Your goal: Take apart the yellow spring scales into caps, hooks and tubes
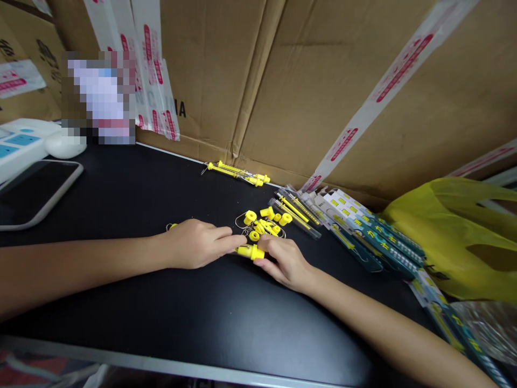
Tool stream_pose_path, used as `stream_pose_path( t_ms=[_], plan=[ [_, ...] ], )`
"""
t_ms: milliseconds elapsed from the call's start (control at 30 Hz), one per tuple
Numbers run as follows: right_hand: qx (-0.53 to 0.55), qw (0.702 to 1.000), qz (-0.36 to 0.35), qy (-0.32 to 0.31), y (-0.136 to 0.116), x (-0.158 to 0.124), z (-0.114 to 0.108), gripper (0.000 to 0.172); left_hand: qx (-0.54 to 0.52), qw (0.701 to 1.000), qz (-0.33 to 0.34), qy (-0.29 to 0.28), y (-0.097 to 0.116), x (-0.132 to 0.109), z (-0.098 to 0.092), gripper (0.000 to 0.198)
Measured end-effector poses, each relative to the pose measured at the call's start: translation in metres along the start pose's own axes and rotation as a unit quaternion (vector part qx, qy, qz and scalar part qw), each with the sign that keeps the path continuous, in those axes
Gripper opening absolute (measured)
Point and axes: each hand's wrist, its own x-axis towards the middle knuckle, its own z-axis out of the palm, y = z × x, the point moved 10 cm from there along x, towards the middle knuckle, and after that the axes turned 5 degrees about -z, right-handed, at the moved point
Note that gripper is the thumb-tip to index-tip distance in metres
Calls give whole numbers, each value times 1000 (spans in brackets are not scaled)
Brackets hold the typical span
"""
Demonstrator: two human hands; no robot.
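Observation:
A tubular spring scale with a yellow cap [251, 251] lies between my two hands, low over the black table. My left hand [197, 243] is closed around its tube, most of which the fingers hide. At the cap end, my right hand [285, 261] pinches the yellow piece between thumb and fingers. Just beyond my fingers sits a small pile of yellow caps [285, 219] and wire hooks. A bit of another yellow part [173, 226] peeks out behind my left wrist.
Assembled spring scales [226, 170] lie along the table's back edge, by a large cardboard box [323, 64]. Clear tubes [297, 210] with yellow scales, boxed packs [363, 229] and a yellow plastic bag [440, 231] are on the right. A phone [38, 191] and power strip [24, 143] lie left.

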Motion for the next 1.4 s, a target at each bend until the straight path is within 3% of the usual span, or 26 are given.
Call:
stream_pose_path(
  t_ms=[300, 600, 1000, 1200, 1400],
  plan=[
    [-3, 1000, -1, 13, 2, -2, -1, 9, -4, 1000, -5, -4, -3, 0, 2, 26],
    [-69, 997, 6, 34, 0, 1, -10, 25, 21, 1000, 7, 21, 0, 4, -4, 27],
    [2, 998, -40, 52, -2, -2, -7, 8, 5, 1000, -5, 13, -2, 1, -3, 27],
    [17, 997, -41, 63, -3, -1, -10, 15, 0, 1000, -3, 27, -1, 1, -5, 28],
    [-44, 998, 4, 50, 4, 1, -10, 27, 0, 1000, -1, 28, -1, 2, -6, 27]
  ],
)
